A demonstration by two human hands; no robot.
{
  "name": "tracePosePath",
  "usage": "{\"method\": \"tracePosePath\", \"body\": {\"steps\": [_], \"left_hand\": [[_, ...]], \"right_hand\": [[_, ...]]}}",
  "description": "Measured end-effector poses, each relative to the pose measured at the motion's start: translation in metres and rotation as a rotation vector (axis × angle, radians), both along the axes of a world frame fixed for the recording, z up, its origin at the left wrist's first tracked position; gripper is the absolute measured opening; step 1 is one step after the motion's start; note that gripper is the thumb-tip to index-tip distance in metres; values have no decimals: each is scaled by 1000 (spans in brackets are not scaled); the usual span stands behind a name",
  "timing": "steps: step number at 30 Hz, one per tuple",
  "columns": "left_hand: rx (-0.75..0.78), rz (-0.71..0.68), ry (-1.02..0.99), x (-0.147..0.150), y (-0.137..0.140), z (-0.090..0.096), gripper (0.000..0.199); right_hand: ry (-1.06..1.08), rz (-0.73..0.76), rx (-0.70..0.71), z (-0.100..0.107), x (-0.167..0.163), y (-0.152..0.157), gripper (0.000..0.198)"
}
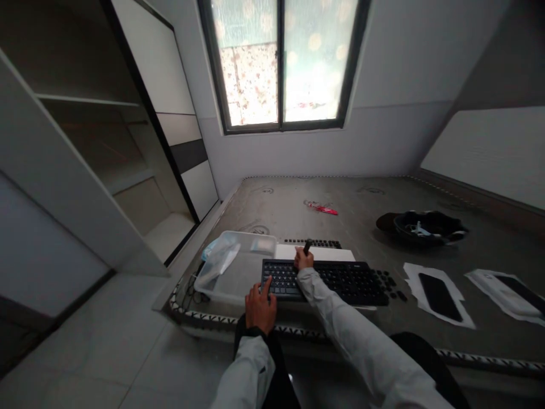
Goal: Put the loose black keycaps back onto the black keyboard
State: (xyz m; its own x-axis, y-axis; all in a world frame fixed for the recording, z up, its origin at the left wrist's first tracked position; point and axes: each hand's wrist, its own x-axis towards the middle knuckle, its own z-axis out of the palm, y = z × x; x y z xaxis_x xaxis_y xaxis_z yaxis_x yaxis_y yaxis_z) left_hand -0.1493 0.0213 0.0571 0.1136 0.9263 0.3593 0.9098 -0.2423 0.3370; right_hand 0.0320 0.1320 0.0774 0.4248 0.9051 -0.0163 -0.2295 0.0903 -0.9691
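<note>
A black keyboard lies in front of me on the mattress, its left part between my hands. My left hand is at its front left corner, index finger stretched onto the keys and the other fingers partly bent. Above the upper edge of the keyboard, my right hand is closed round a short, dark, stick-like tool that points up; its lower end is hidden. A white flat sheet or box shows behind the keyboard. Loose black keycaps lie in rows beyond it, and more keycaps lie to its right.
A clear plastic box with bags inside stands at left. A red item lies farther back. At right are a dark cap, a black phone-like slab on white wrapping and another dark slab. The mattress edge runs before me.
</note>
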Motion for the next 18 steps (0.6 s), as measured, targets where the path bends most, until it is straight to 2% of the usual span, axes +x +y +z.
{"method": "tracePosePath", "body": {"steps": [7, 12, 14, 18], "left_hand": [[-19, -22, -21, -3, -5, 3, 53], [-33, -35, -43, -4, -6, 4, 53], [-31, -34, -53, -4, -6, 5, 54], [-43, -22, -63, -3, -4, 3, 52]], "right_hand": [[-99, 49, -56, 11, 28, 0, 53], [-345, 44, -110, 14, 48, -13, 36], [-540, 96, -106, 11, 53, -19, 28], [-1089, 256, -129, 2, 55, -29, 20]]}}
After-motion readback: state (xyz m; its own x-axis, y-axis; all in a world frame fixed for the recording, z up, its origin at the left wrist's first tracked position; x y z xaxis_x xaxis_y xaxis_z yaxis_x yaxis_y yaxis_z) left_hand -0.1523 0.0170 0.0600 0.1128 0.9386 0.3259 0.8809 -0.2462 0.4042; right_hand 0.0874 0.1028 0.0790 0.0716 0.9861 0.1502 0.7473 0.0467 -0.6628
